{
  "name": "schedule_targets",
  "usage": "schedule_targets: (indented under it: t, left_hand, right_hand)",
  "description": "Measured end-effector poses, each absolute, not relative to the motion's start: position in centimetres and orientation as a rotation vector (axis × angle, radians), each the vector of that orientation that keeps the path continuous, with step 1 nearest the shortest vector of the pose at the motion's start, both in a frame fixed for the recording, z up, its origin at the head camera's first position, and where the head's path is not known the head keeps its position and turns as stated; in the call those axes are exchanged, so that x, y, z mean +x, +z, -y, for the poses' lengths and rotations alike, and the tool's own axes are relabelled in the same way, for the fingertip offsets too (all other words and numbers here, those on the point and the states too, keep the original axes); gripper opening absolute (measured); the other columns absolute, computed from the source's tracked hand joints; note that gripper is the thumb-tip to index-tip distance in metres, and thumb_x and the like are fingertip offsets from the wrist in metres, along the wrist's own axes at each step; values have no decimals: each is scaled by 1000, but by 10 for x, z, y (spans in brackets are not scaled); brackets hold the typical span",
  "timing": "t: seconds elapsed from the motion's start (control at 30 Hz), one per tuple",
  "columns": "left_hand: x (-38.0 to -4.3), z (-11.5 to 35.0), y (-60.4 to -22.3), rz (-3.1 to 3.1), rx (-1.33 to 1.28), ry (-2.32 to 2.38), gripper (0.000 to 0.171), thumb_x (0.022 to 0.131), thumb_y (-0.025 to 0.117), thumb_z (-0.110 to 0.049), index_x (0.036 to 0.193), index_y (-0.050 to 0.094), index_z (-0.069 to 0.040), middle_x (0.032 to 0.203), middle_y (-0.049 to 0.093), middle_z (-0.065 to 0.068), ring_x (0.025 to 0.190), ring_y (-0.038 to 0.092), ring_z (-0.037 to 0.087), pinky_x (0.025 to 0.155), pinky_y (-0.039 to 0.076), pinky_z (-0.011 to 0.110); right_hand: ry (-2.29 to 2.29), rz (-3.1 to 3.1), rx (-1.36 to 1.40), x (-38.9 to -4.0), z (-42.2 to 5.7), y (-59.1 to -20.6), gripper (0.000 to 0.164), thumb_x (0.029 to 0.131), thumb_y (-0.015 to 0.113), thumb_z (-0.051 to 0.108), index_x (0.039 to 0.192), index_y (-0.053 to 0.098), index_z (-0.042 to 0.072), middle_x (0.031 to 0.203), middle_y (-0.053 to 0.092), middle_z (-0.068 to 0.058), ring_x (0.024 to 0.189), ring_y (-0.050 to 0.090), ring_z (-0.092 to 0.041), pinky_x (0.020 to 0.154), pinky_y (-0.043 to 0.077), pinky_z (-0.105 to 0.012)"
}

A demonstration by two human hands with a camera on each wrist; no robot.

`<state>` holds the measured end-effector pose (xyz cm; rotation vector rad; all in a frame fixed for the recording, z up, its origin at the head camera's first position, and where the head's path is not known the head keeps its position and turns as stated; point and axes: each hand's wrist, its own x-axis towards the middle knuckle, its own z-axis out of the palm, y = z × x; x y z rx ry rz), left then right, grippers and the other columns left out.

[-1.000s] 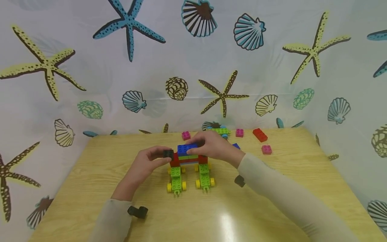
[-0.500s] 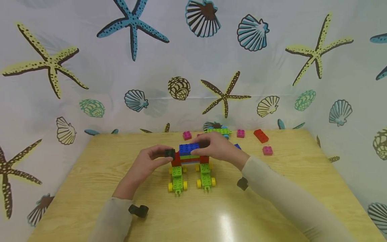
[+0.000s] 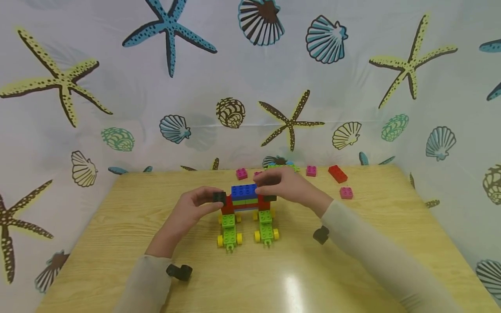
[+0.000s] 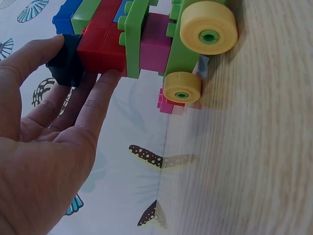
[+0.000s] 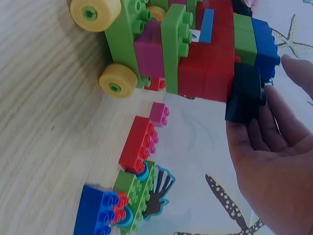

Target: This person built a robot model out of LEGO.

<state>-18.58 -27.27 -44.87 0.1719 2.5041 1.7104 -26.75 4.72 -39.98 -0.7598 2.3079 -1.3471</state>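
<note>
A toy-brick build stands mid-table, with a blue brick (image 3: 244, 190) on top over green and red bricks. Beneath are two green wheeled bases (image 3: 229, 237) with yellow wheels (image 4: 208, 28). My left hand (image 3: 195, 208) pinches a black brick (image 4: 68, 61) at the build's left end, and one fingertip touches the red brick (image 4: 102, 51) beside it. My right hand (image 3: 291, 187) is at the right end. Its fingers lie by another black brick (image 5: 244, 93), while the thumb is spread apart from that brick, near the blue one.
Loose bricks lie toward the back: a red one (image 3: 337, 174), pink ones (image 3: 346, 193) and a green wheeled base (image 3: 291, 167). A blue brick (image 5: 94, 210) shows in the right wrist view. A shell-and-starfish cloth (image 3: 203, 87) hangs behind the table (image 3: 137, 204).
My right hand has moved right, off the blue brick, uncovering its top and the right black brick. The left hand keeps its grip on the left black brick.
</note>
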Motion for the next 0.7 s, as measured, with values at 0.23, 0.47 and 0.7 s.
schedule_targets:
  t: [0.23,0.47,0.7]
  left_hand:
    - [-186,273,-448,-2513,172,1696,47,107,79,-34,148,70,-13,149,72,14,149,63,37,130,46,63]
    - [-186,274,-449,-2516,167,1690,48,106,79,-36,148,69,-14,149,72,14,149,63,38,130,46,63]
    - [-187,274,-450,-2511,163,1691,49,106,80,-37,149,69,-14,150,71,13,149,63,37,130,46,62]
  right_hand:
    - [-1369,-2352,-710,-274,-70,-394,38,104,81,31,139,78,16,138,79,-7,125,74,-26,112,63,-48]
    - [-1374,-2376,-732,-287,-94,-399,37,106,80,32,139,78,16,138,79,-9,126,74,-27,112,63,-50]
    - [-1408,-2350,-654,-301,-117,-414,41,106,79,30,144,74,13,149,73,-13,136,71,-31,121,57,-53]
